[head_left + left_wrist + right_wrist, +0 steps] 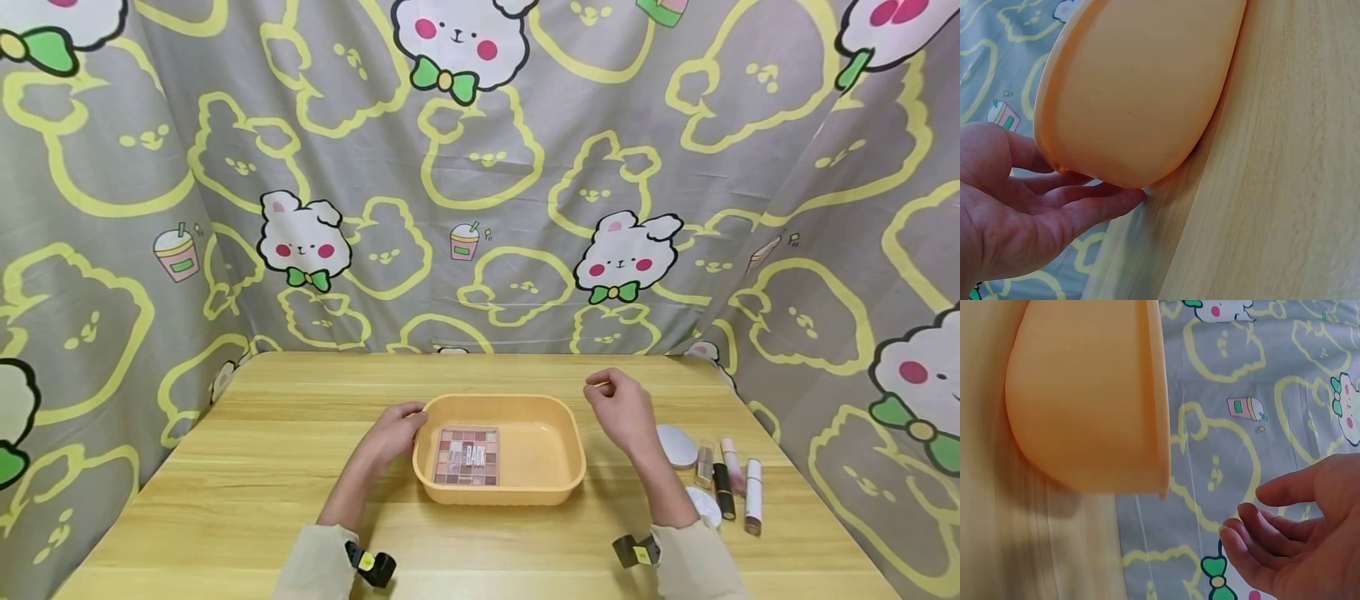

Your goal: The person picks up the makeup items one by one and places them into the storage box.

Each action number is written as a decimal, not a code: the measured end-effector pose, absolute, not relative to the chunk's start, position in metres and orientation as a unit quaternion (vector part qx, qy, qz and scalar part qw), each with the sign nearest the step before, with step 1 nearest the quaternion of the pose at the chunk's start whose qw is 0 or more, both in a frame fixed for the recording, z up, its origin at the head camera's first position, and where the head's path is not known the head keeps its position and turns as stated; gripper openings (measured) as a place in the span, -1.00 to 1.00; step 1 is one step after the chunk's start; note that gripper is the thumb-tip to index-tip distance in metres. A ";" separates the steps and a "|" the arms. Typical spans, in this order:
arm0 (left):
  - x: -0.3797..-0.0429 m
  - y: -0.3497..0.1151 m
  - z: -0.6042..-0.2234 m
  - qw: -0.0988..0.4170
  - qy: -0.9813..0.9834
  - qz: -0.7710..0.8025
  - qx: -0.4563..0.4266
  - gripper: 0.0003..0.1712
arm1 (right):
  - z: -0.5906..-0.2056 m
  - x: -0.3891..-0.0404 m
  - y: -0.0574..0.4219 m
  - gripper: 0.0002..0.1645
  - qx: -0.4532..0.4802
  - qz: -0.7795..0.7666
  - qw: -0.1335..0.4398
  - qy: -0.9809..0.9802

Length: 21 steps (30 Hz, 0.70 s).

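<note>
A peach-orange plastic basin (540, 494) stands on the table, and a square makeup palette (467, 457) with a printed lid lies inside at its left end. My left hand (393, 435) touches the basin's left end. In the left wrist view its fingers (1100, 206) extend along the outer wall, with the thumb near the rim. Raised off the basin's right rear corner is my right hand (622, 408). Its fingers are loosely bent, and the right wrist view shows nothing between fingers and thumb.
Right of the basin lie a round white compact (677, 446), a second round white item (705, 507) partly behind the right forearm, a black tube (723, 492), a white tube (753, 496), a pink tube (731, 465) and a clear tube (703, 464). A patterned curtain (510, 167) surrounds the wooden table (247, 500).
</note>
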<state>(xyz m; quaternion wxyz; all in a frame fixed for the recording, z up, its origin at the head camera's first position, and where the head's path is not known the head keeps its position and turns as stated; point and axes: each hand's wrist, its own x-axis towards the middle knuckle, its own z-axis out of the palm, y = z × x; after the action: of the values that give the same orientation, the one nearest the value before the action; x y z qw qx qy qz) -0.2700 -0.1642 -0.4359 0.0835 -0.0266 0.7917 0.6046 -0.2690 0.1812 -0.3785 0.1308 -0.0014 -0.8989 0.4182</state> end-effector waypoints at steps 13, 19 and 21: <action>-0.272 -0.164 -0.436 0.082 0.793 0.604 -0.027 -0.51 | -0.381 -0.272 0.205 -0.64 -0.026 0.376 0.144 -0.915; -0.272 -0.164 -0.437 0.080 0.791 0.605 -0.027 -0.52 | -0.385 -0.274 0.216 -0.58 -0.035 0.360 0.129 -0.923; -0.271 -0.164 -0.437 0.079 0.793 0.603 -0.025 -0.52 | -0.386 -0.274 0.219 -0.56 -0.036 0.354 0.125 -0.926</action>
<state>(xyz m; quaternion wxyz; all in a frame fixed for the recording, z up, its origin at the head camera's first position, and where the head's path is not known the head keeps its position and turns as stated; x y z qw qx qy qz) -0.2709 -0.1641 -0.4373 0.0795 -0.0250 0.7932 0.6032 -0.2743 0.2192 -0.3863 0.1252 -0.0362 -0.9262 0.3538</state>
